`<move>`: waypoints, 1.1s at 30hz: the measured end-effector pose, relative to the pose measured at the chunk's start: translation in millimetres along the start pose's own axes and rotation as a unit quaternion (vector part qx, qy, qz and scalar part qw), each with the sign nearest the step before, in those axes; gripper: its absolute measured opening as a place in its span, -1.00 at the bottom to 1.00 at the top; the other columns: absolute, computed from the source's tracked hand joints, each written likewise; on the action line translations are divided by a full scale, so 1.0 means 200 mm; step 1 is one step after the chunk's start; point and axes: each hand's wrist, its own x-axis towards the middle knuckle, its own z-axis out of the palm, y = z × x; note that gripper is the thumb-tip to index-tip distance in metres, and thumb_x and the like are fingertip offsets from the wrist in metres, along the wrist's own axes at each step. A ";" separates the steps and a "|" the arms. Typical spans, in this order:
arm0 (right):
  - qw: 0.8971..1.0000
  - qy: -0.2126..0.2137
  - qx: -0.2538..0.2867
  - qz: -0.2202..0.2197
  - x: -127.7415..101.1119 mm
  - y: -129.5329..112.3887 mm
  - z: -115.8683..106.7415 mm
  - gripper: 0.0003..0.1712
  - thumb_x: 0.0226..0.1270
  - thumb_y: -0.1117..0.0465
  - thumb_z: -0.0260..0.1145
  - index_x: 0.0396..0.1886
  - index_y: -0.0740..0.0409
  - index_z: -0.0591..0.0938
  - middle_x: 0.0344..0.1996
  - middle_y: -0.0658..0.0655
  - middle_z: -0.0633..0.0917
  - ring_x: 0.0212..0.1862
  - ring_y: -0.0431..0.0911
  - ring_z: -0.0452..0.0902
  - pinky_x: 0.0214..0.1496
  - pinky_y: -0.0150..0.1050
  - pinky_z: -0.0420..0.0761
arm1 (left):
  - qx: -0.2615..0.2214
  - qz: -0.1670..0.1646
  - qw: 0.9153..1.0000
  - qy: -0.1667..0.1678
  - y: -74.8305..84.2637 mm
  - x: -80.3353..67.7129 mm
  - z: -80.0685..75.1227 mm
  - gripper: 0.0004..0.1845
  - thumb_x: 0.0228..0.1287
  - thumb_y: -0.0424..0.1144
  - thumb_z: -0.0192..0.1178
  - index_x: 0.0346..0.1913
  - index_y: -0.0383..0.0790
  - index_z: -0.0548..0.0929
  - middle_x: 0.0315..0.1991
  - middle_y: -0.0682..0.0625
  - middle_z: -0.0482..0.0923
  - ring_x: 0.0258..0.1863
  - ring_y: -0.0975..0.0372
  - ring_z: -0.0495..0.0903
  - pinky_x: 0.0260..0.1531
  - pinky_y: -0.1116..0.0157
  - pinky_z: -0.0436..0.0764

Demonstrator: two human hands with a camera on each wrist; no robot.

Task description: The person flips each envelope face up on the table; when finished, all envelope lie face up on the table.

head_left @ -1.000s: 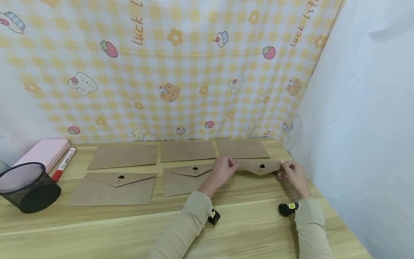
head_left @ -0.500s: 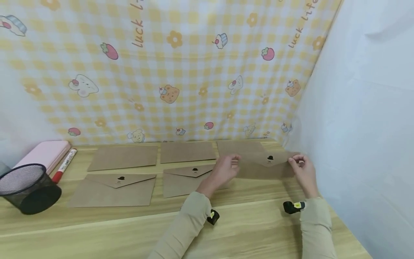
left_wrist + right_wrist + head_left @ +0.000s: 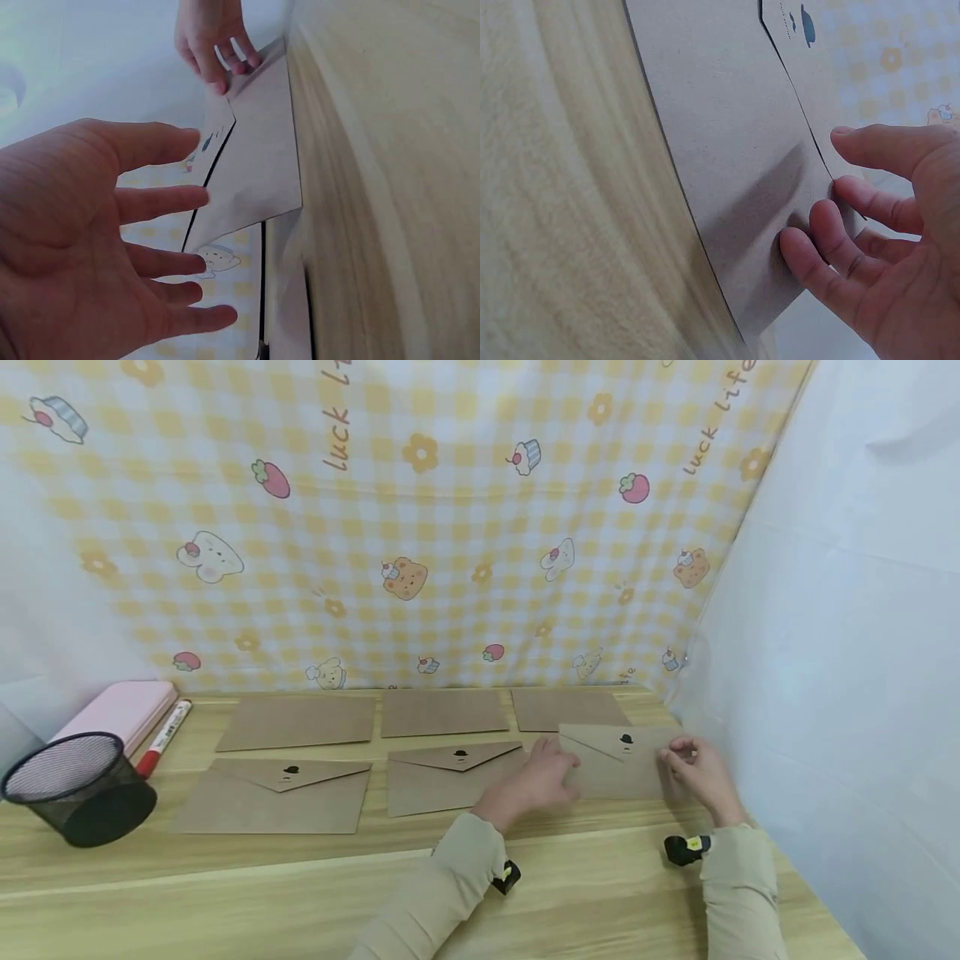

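Envelope [image 3: 618, 762] number three, flap side up, now lies flat near the right edge of the wooden table [image 3: 225, 877], in the front row with two matching brown envelopes [image 3: 277, 793]; half a second ago it was tilted up off the wood and partly covering the back-row card behind it; it has since come down and forward, so that card [image 3: 562, 707] shows again and the rows of three read complete; by my judgement the laying-down is all but done. Left hand [image 3: 542, 781] has let go; its fingers are spread and straight at the envelope's left end, and the left wrist view shows them apart from the paper, holding nothing. Right hand [image 3: 697, 766] rests curled fingertips [image 3: 817, 247] on the envelope's right end, pressing the paper to the table rather than gripping it. At the left edge stand a black mesh cup [image 3: 75, 787], a red-capped marker [image 3: 163, 739] and a pink case [image 3: 120, 714].
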 end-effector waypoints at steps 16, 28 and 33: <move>0.998 -0.018 -0.049 -0.017 -0.01 0.02 0.02 -0.59 0.33 0.15 0.20 -0.05 0.45 0.46 -0.09 0.47 0.53 -0.16 0.22 0.52 -0.20 -0.04 0.51 | 0.066 -0.074 0.993 -0.056 0.06 -0.04 0.08 -0.61 0.28 -0.07 0.12 0.17 0.10 0.53 0.46 -0.19 -0.30 0.41 0.03 -0.45 0.25 -0.16 -0.11; 0.998 -0.052 -0.018 0.001 0.00 0.05 0.06 -0.51 0.35 0.14 0.18 0.03 0.50 0.41 0.05 0.51 0.43 0.05 0.37 0.40 0.01 0.11 0.45 | 0.072 -0.027 0.995 -0.064 0.06 -0.05 0.09 -0.65 0.26 -0.16 0.15 0.11 -0.02 0.60 0.22 0.05 0.37 0.40 0.19 -0.02 0.29 -0.05 -0.09; 0.998 -0.059 -0.018 -0.007 0.00 0.06 0.07 -0.52 0.34 0.14 0.20 0.00 0.52 0.46 -0.02 0.51 0.50 0.01 0.33 0.45 -0.07 0.01 0.52 | 0.074 -0.026 0.995 -0.067 0.05 -0.04 0.10 -0.65 0.26 -0.17 0.15 0.11 -0.02 0.60 0.18 0.07 0.42 0.39 0.16 0.00 0.30 -0.02 -0.06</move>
